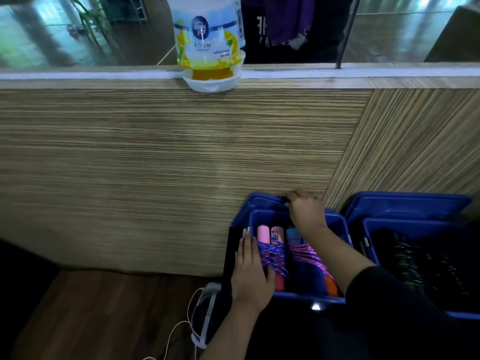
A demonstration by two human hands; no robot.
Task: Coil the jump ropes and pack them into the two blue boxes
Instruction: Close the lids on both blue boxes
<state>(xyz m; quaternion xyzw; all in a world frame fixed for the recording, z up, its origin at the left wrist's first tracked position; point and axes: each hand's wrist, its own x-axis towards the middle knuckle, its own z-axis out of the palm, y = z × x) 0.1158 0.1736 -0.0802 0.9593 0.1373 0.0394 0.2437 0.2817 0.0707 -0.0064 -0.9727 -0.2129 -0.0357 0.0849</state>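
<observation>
Two blue boxes sit side by side at the lower right on the wood-grain desk [155,165], lids hinged back behind them. Left box [337,227] holds two coiled jump ropes lying next to each other: one with pink handles wrapped in blue-purple cord [272,255], one with a blue handle end and an orange end wrapped in pink-purple cord [307,252]. Left hand [253,271] lies along the left side of that box, fingers straight and flat against the box edge, thumb touching the blue-purple cord; not curled round anything, so released. Right hand [305,209] reaches across the box to its far rim, fingers curled over the edge where the open lid [262,201] meets the box, grasping the lid. Black sleeve covers the right forearm lower down. Right box [415,224] has dark ropes inside with green-flecked cord [413,263]; details too dark to tell. Its lid [405,206] is open too. At the back of the desk a room freshener tub [207,42] with lemon print stands on the raised ledge. Below the desk edge, wood floor [91,313] with white cables [179,331] and a dark device with a white strap, just left of the left box.
</observation>
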